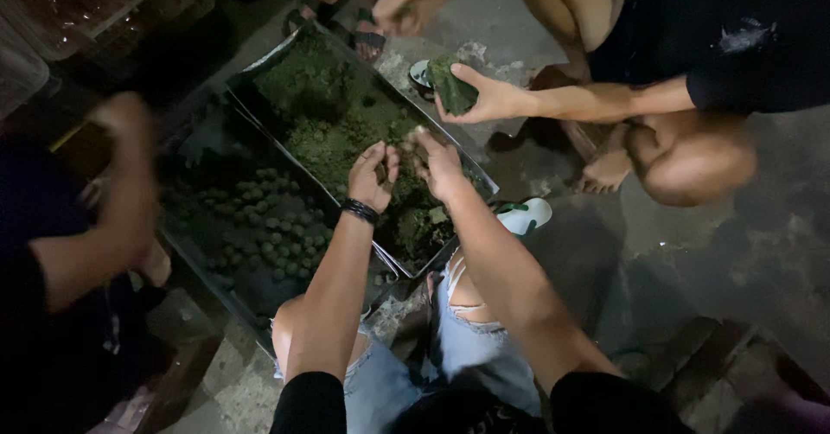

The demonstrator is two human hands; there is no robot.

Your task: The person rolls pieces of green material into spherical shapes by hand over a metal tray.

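So the person is crouched over a long rectangular tray (481,177) heaped with green mossy-looking mash (333,131), both bare arms stretched out over it. The left hand (372,175), with a black band (360,211) round the wrist, hovers just above the mash with the fingers curled in loosely toward the thumb, sort of half closed; there might be a small pinch of the green stuff in there, but it's too dark and small to tell for sure. The right hand (439,164) is just beside it, fingers bent down and in, fingertips at or right on the surface of the mash near the tray's right rim, and again it's hard to say whether it actually has hold of anything. The two hands are close but not touching. Next to that tray on the left is a second, darker tray (226,291) with a bunch of small round green balls (272,226) laid in its bottom. Other folks are around it: across the tray a co-worker's hand (488,98) cups a wad of green leaf (453,84), another hand (406,0) is up at the top edge, and a blurry arm (121,175) in a dark sleeve comes in from the left. The person's knees in ripped light jeans (471,335) show at the bottom, and a white sandal (526,215) sits on the concrete floor (692,252) just right of the tray.
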